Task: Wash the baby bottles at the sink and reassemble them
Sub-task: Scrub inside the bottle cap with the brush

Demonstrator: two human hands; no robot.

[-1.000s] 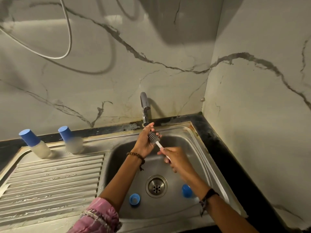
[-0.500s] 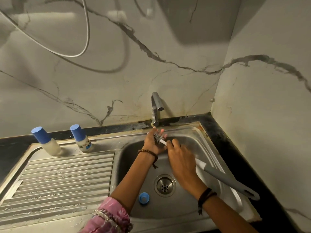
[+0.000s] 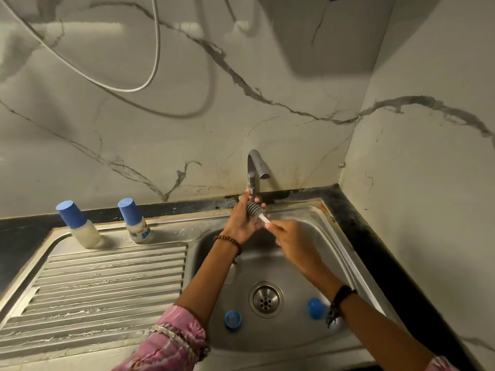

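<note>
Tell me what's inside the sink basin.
On the sink floor: a drain strainer, a blue cap and a blue cup-shaped piece. The forearms cover part of the floor.

pink sleeve point(image 3: 176, 341), beaded bracelet point(image 3: 227, 241)

Home kitchen: steel sink point(image 3: 308, 218) w/ ribbed drainboard point(image 3: 107, 285), tap point(image 3: 254, 170), marble-look wall point(image 3: 160, 129).
</note>
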